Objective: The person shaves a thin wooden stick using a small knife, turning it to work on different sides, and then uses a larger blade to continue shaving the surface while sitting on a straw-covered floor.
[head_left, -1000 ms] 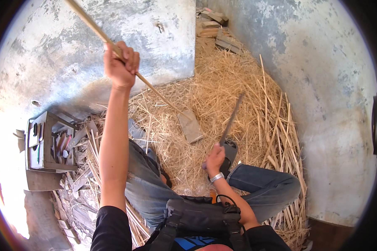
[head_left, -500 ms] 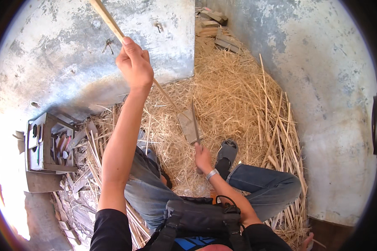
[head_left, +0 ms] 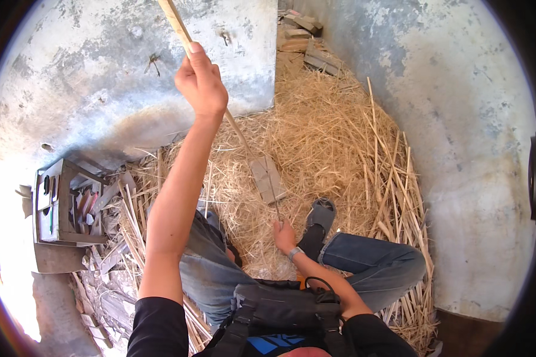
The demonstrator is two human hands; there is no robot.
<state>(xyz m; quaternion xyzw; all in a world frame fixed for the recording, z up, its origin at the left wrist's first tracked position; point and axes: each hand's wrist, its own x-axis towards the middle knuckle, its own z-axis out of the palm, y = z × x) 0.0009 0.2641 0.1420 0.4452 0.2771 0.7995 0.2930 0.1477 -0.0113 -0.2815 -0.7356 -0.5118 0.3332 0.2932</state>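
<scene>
My left hand (head_left: 202, 83) is raised at the upper left, its fingers closed round a long pale wooden stick (head_left: 238, 131). The stick slants down to the right, and its lower end reaches a grey-brown block (head_left: 259, 175) lying on the floor between my feet. Low in the middle, my right hand (head_left: 286, 237) is closed round the near end of a knife (head_left: 274, 193), its handle mostly hidden by the fingers. Dark and narrow, the blade points away from me and passes over the block. I cannot tell whether it touches block or stick.
Pale shavings (head_left: 321, 131) cover the floor around the block. Long split sticks (head_left: 399, 196) lie along the right wall (head_left: 476, 149). At left stands a small wooden cabinet (head_left: 71, 202) with odds and ends inside. A sandalled foot (head_left: 323, 214) is just right of my right hand.
My left hand has shifted slightly right with the stick. My right hand has drawn the knife back toward me and a little left, so the blade now lies over the block.
</scene>
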